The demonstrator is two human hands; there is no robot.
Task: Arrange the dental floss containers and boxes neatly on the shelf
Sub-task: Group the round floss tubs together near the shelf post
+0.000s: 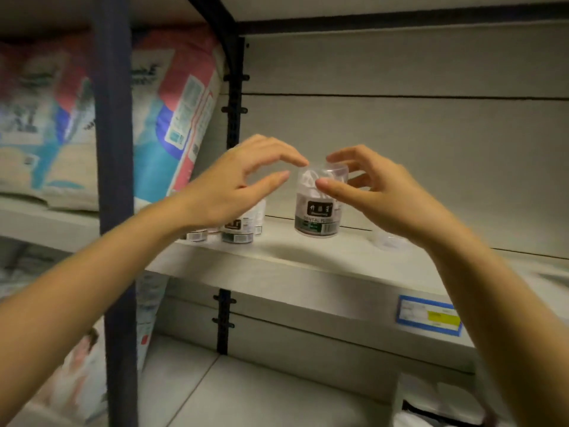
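Both hands close in on the upright floss jar, and a careless nudge could tip it.

The shelf [277, 260] carries the clear dental floss jar [317, 211] standing upright near its middle, with a cluster of smaller floss containers [238, 231] to its left, partly hidden by the left hand [234, 186]. The risk: that jar is tall and light-looking, so an uneven push at the lid could tip it into the cluster. Left fingers are spread in a loose curl, holding nothing, tips just beside the lid. The right hand [385, 195] is half open too, thumb [331, 186] crossing the jar's front; I cannot tell whether it touches.
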